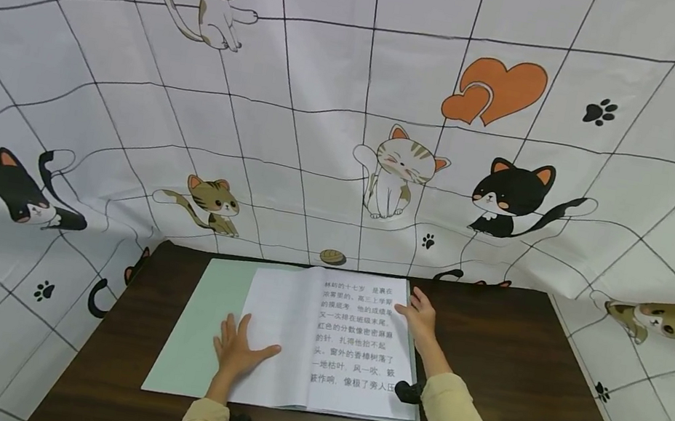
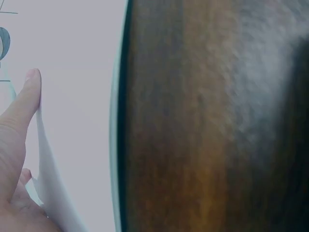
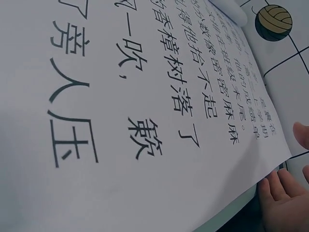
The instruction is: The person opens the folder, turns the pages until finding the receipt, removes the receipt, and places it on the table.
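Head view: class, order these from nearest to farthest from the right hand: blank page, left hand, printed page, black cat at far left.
1. Printed page, right at the right hand.
2. Blank page, left across the fold.
3. Left hand, farther left.
4. Black cat, far left, beyond the left hand.

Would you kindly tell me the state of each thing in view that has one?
Booklet: open, lying on the table
Green cover: opened out to the left
Left page: blank
Right page: printed with text
Left hand: spread, thumb over the left page
Right hand: open, at the right page's outer edge
Cat-print sheet: wrinkled
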